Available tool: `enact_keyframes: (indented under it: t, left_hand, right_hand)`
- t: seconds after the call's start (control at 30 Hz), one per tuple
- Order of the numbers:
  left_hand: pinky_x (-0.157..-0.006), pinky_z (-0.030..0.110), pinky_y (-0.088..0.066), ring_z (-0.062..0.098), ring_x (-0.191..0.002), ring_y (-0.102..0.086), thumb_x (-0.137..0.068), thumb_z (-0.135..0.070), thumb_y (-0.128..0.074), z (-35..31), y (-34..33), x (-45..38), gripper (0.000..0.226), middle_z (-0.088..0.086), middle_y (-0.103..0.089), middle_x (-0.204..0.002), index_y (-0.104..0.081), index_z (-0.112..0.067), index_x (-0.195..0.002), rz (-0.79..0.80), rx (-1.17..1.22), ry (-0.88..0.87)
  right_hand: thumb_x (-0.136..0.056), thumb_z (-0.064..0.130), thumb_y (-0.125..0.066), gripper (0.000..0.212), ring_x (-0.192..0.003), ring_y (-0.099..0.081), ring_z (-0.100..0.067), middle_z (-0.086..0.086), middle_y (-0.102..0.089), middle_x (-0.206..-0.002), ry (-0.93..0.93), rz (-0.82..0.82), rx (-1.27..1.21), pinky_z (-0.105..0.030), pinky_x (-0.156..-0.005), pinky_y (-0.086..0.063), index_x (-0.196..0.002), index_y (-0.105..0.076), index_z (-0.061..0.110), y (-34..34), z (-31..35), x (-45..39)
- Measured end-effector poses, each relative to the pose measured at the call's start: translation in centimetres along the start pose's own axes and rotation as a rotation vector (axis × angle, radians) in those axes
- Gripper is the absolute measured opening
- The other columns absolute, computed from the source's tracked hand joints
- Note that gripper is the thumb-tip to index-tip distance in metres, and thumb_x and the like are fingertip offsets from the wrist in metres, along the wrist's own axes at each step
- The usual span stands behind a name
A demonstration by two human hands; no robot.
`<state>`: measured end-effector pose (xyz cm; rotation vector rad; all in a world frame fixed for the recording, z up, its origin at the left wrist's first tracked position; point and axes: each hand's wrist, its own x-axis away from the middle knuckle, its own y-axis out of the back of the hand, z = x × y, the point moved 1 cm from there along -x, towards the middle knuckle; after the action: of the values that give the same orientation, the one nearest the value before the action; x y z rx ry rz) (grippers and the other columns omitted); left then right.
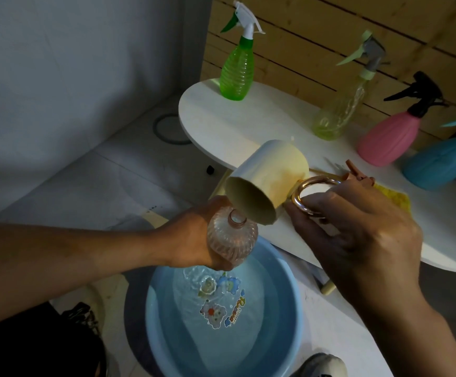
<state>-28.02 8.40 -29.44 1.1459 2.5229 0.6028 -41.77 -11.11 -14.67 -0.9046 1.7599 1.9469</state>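
Two hands at work over a basin, items as follows.

1. Left hand [191, 240]: grip wrapped round a ribbed, clear pink plastic bottle [232, 240], held upright with its neck open, above the far edge of the basin.
2. Right hand [357, 235]: grip pinching the rose-gold ring handle [311, 197] of a cream cylindrical mug [267, 175]. The mug is tipped mouth-down to the left, its lip just above the bottle's neck.
3. Round blue plastic basin [284, 289]: on the floor, near, holding rippled water; cartoon stickers on its bottom.
4. White oval tabletop [248, 118], far right, carrying in a row from left to right:
   - a green spray bottle [237, 69]
   - a clear yellow-green spray bottle [338, 110]
   - a pink spray bottle [387, 137]
   - a blue spray bottle [439, 164]
5. Yellow cloth [395, 197]: on the tabletop, behind the right hand.
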Motion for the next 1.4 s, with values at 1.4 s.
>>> enact_keyframes:
  t: [1.4]
  left_hand:
    - [-0.096,0.024,-0.055,-0.003,-0.12,-0.058,-0.055,-0.034,-0.101,2.7,0.5,2.6,0.103,-0.026,-0.055,-0.13,-0.04,-0.047,-0.137,0.01,-0.074,0.16]
  right_hand:
    - [-0.103,0.042,-0.049,0.029,-0.111,-0.065,-0.023,-0.004,-0.068,-0.118,-0.617,1.285,-0.089,-0.032,-0.087,-0.049,-0.113,-0.07,0.023,-20.7,-4.3,20.7]
